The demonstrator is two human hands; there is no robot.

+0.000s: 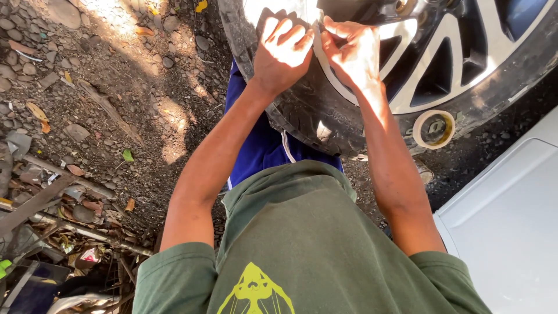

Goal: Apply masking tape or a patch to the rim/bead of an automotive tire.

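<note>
The person is leaning over a wheel [407, 64] lying on the gravel [116, 87]. The left hand [283, 49] is pressing curled fingers on the tyre [302, 116], steadying it, while the right hand [353, 52] is pinching a pale strip at the rim's edge. A tape roll [434, 129] is resting on the tyre, within reach.

Gravel ground [174, 110] with a wheel and scattered litter

The ground is dark soil packed with small grey stones, patched with sunlight and strewn with dry leaves [38, 115]. A wheel lies flat on it: a black tyre [308, 116] around a silver-spoked rim [430, 52]. A roll of pale tape [434, 129] sits on the tyre's sidewall. At lower left, sticks and scrap wood [35, 203] lie piled among bits of rubbish. A white panel [511, 221] rests at the right edge.
</note>
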